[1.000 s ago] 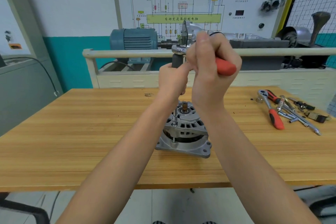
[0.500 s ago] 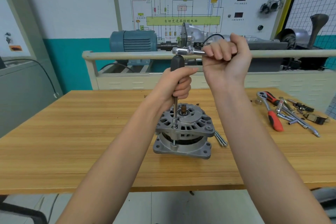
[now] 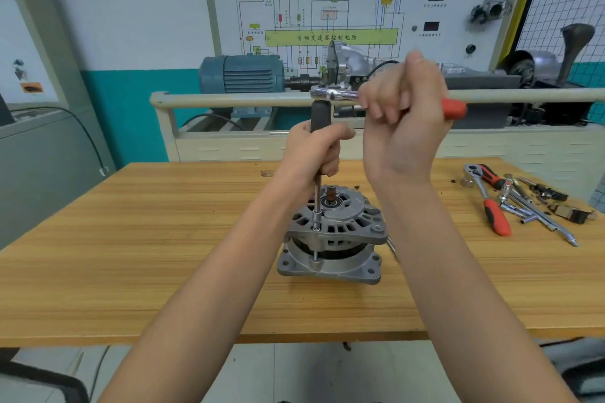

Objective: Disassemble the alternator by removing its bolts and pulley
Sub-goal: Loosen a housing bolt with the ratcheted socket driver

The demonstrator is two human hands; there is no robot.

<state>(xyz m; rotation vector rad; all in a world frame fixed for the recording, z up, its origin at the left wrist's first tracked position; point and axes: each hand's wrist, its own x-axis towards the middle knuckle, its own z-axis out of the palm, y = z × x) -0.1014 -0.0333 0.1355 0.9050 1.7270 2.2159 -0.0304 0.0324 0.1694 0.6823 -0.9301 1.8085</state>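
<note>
While the grey cast-metal alternator stands upright on its flanged base at the centre of the frame, on the light wooden workbench, a slim steel extension bar with a socket rises vertically from a bolt at the housing's left rim. The left hand is curled round the dark grip of that bar, just above the alternator. At the bar's top sits the chrome head of a ratchet wrench with a red handle, lying level and pointing toward the right of the frame. The right hand is wrapped round that handle, slightly blurred, with the red end poking out past it. The alternator's bare shaft stub shows at its top centre. At the right edge of the bench lies a second red-handled ratchet among loose chrome sockets and bars. A blue-grey electric motor sits behind the bench, upper centre.
</note>
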